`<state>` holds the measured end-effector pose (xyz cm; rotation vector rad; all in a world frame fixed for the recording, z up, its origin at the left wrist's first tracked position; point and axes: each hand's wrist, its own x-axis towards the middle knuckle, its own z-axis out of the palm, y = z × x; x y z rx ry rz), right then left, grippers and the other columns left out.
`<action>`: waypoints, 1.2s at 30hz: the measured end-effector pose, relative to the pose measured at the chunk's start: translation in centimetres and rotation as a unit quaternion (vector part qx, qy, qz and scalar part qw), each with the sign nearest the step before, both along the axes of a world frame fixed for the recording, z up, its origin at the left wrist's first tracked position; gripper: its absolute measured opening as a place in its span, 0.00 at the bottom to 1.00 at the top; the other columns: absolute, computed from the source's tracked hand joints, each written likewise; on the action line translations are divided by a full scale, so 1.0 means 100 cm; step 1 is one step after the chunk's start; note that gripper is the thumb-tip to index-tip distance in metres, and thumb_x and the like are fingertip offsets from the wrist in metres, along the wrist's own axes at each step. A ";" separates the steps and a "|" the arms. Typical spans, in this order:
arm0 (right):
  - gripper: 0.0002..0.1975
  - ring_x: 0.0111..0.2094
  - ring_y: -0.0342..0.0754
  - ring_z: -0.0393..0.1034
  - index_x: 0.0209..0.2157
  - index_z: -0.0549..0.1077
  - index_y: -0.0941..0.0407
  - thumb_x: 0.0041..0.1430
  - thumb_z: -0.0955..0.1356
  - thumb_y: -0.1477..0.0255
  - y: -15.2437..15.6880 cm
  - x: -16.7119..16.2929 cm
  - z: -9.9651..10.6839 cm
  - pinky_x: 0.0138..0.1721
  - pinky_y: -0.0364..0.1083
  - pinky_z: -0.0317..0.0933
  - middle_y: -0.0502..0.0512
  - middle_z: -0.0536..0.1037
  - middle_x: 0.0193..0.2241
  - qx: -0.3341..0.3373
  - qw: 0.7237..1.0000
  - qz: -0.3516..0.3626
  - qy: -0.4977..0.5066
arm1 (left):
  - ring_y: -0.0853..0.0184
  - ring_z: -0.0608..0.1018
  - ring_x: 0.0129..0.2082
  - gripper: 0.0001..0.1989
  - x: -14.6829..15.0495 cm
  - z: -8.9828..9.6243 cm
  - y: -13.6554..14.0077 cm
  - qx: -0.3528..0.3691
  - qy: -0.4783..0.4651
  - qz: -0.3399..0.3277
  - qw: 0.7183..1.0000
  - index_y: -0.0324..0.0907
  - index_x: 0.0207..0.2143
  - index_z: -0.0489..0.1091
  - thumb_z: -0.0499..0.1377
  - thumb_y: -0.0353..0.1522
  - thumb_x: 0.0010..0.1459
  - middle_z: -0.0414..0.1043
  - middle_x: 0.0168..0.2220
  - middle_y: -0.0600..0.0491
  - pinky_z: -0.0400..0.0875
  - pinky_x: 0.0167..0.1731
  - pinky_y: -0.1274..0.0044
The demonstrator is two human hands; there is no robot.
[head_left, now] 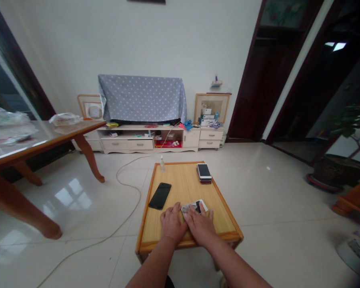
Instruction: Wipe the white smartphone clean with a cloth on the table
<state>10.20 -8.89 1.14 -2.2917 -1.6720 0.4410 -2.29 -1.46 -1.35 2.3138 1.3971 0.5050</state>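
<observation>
Lower center of frame: I see black phone w/ dark screen, flat on small table. Left hand flat, holding nothing; right hand touching it, fingertips pressing a light-edged phone, partly hidden.

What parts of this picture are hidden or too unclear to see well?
- Head view: the phone under both hands is mostly covered by the right hand and the left hand.
- Head view: the stack of phones is too small to count.
- Head view: the small bottle label is too small to read.
- Head view: whatever is under the dotted cloth is hidden by it.
</observation>
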 end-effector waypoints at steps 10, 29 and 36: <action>0.31 0.72 0.59 0.37 0.64 0.64 0.40 0.71 0.44 0.53 0.010 -0.007 0.001 0.64 0.74 0.23 0.47 0.61 0.67 0.015 1.000 0.018 -0.018 | 0.61 0.68 0.60 0.29 0.003 0.003 -0.001 -0.009 -0.002 0.017 1.000 0.42 0.67 0.52 0.49 0.35 0.64 0.71 0.59 0.45 0.51 0.60 0.67; 0.29 0.72 0.54 0.31 0.67 0.58 0.38 0.72 0.45 0.54 -0.014 0.004 -0.011 0.65 0.72 0.21 0.44 0.55 0.69 0.009 0.999 0.018 -0.025 | 0.58 0.67 0.61 0.35 0.002 0.000 0.000 -0.002 -0.006 -0.008 1.000 0.46 0.64 0.56 0.59 0.38 0.54 0.72 0.58 0.47 0.50 0.60 0.66; 0.30 0.72 0.59 0.29 0.68 0.58 0.41 0.72 0.45 0.53 -0.016 0.023 -0.012 0.64 0.75 0.24 0.45 0.52 0.70 -0.021 0.994 -0.100 -0.031 | 0.56 0.67 0.60 0.36 0.003 0.001 -0.001 0.011 0.004 -0.009 1.000 0.47 0.62 0.59 0.62 0.39 0.50 0.71 0.58 0.47 0.50 0.60 0.66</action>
